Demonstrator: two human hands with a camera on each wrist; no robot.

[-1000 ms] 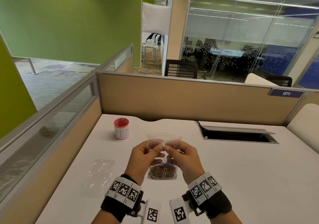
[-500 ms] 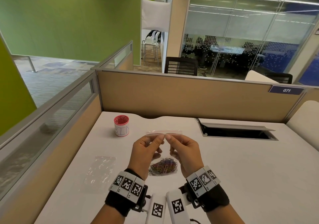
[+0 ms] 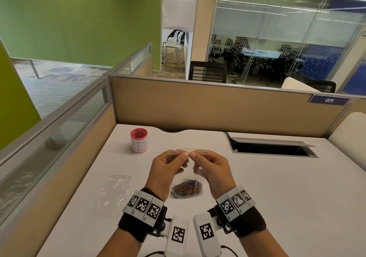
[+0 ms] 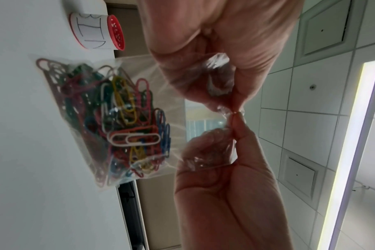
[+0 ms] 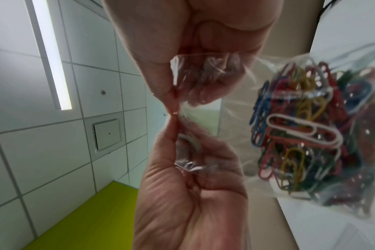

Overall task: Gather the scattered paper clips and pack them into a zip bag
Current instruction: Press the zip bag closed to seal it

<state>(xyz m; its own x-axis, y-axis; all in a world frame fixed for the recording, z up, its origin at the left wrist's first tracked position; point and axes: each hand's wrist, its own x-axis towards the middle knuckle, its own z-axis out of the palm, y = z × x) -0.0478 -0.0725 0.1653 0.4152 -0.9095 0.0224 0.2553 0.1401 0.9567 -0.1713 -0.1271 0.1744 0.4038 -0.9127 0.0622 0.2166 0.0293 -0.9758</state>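
A clear zip bag (image 3: pixel 188 151) holds a heap of coloured paper clips (image 3: pixel 187 190) in its bottom, which seems to rest on the white desk (image 3: pixel 277 197). My left hand (image 3: pixel 183 154) and right hand (image 3: pixel 195 155) pinch the bag's top strip side by side at its middle, thumbs against forefingers. In the left wrist view my left hand (image 4: pixel 231 108) comes from above and my right hand (image 4: pixel 235 130) from below, with the clips (image 4: pixel 122 118) to the left. The right wrist view shows the right hand (image 5: pixel 173 104) above, the left hand (image 5: pixel 173 128) below and the clips (image 5: pixel 300 132) to the right.
A second, empty zip bag (image 3: pixel 116 193) lies flat on the desk to the left of my hands. A red mesh cup labelled BIN (image 3: pixel 139 143) stands at the back left. An open cable hatch (image 3: pixel 271 147) is at the back right. Beige partitions close off the desk's back and left.
The bag's top, which stood as a flap above my fingertips a second ago, now shows as a thin level strip. Both hands still pinch it at the middle.
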